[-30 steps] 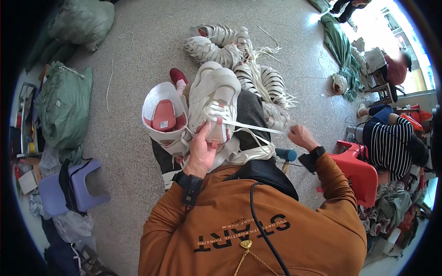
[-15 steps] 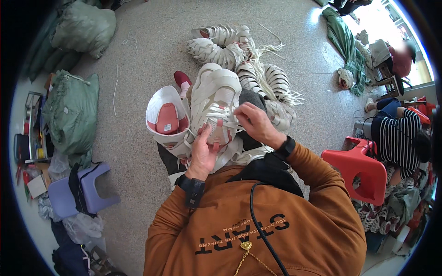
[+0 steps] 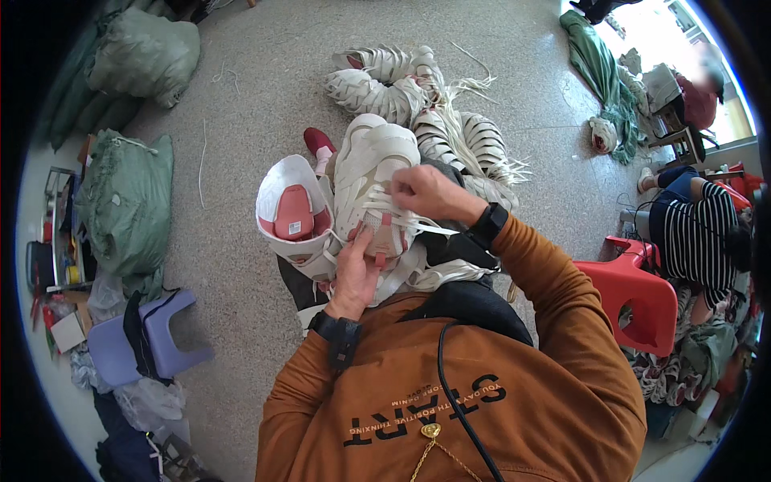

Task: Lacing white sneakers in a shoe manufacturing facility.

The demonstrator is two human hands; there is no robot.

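A small white rectangular label (image 3: 294, 228) sits on the pink insole of the open white shoe at centre left. Large green woven sacks, tied shut, lie on the floor at upper left (image 3: 143, 50) and at left (image 3: 127, 201). A small cardboard box (image 3: 60, 331) stands at the left edge amid clutter.

Left hand (image 3: 353, 269): steadying the white sneaker (image 3: 376, 189) from below.
Right hand (image 3: 426, 193): pinching the white lace (image 3: 401, 218) over the sneaker's tongue.
Beside: a second sneaker (image 3: 291, 213) showing its pink insole.
Floor: laced shoes (image 3: 401, 92) lying piled beyond.
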